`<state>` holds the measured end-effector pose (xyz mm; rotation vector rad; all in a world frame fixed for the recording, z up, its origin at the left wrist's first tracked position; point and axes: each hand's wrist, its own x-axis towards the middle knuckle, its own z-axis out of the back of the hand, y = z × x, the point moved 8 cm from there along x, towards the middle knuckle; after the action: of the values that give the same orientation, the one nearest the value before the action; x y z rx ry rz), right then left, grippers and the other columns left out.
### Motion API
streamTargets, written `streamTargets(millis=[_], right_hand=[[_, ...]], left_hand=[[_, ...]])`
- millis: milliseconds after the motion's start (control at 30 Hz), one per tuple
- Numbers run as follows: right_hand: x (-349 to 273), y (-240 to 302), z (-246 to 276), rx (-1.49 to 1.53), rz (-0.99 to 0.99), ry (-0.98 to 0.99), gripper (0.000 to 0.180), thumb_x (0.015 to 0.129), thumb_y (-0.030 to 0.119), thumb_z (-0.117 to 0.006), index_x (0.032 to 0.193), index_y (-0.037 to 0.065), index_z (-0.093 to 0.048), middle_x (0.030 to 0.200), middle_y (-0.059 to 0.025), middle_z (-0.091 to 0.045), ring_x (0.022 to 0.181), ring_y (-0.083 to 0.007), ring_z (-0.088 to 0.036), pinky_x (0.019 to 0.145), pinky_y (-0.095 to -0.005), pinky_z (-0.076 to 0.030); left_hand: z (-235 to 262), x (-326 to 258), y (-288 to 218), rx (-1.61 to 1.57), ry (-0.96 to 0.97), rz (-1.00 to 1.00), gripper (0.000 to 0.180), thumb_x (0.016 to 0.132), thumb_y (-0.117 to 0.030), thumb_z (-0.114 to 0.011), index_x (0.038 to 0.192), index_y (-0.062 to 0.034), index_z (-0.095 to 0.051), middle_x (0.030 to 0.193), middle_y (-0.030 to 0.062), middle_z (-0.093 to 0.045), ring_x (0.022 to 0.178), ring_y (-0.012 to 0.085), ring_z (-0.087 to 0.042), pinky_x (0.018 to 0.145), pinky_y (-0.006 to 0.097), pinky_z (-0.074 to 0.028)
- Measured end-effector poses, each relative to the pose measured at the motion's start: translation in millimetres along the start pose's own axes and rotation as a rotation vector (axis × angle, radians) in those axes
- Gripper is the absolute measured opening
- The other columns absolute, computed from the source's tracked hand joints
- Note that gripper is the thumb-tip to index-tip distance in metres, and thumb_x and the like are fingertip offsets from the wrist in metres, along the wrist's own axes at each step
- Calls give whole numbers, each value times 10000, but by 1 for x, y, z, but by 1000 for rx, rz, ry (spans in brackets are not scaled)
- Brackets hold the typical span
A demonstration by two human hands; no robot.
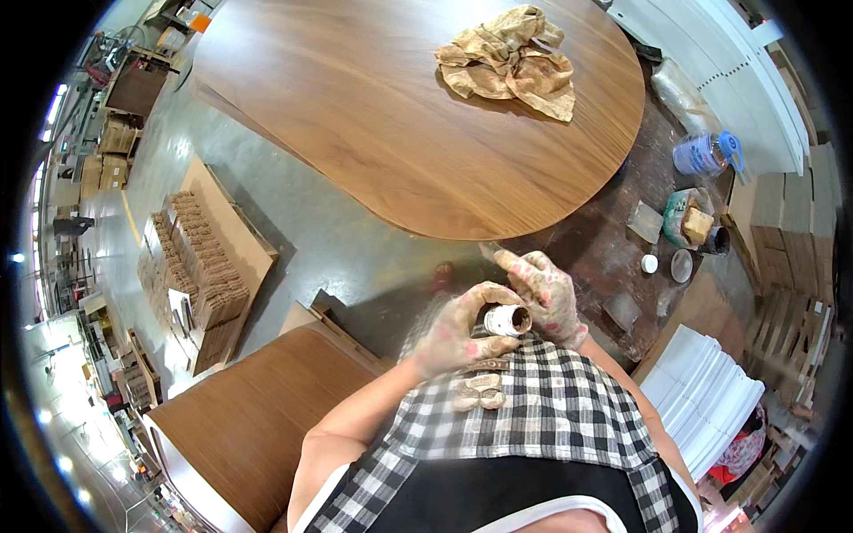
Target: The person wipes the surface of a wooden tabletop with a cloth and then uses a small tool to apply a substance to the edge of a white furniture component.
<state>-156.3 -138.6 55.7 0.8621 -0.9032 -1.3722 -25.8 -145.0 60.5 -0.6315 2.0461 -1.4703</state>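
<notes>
In front of my chest, my left hand (458,333), in a stained, pink-spotted work glove, is wrapped round a small white bottle (504,320). Its uncovered mouth is smeared dark brown and tilts toward the right. Just beside it, my right hand (546,298), gloved the same way, is closed with its fingers pointing toward the table edge. A small pale tip shows at those fingers; I cannot make out what it is. Beyond both hands lies a wood-grain tabletop (400,115) with a rounded end, and a crumpled, stained tan cloth (511,62) rests on it.
Right of the tabletop, a dark, stained surface holds a blue-capped plastic bottle (702,154), an opened package (689,220) and a white cap (649,264). White stacked sheets (697,391) stand lower right. A wood-topped piece (258,417) and stacked cardboard (195,258) are at left.
</notes>
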Motion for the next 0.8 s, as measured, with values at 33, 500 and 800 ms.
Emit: streamTargets(millis=[33, 500, 800], right_hand=[[2, 9, -1, -20, 95, -29, 365, 868, 83, -630, 1230, 102, -672, 934, -144, -641, 801, -297, -667, 677, -363, -530], [-3, -13, 32, 453, -517, -84, 227, 992, 47, -539, 1182, 5, -656, 756, 26, -611, 623, -39, -491, 568, -205, -408], [-12, 65, 81, -324, 77, 97, 212, 864, 92, -633, 1069, 81, -686, 730, -85, -632, 659, -211, -655, 562, -326, -511]], left_hand=[[2, -2, 0, 20, 13, -10, 454, 802, -85, -791, 1176, 2, -549, 1151, 82, -582, 1089, 162, -568, 985, 317, -454], [34, -2, 10, -12, -175, 101, 498, 786, -229, -805, 1163, -7, -567, 1109, 103, -624, 1058, 195, -604, 943, 335, -477], [12, 35, 0, 60, -74, -18, 469, 783, -124, -764, 1194, -18, -563, 1135, 95, -607, 1045, 196, -597, 918, 341, -490]])
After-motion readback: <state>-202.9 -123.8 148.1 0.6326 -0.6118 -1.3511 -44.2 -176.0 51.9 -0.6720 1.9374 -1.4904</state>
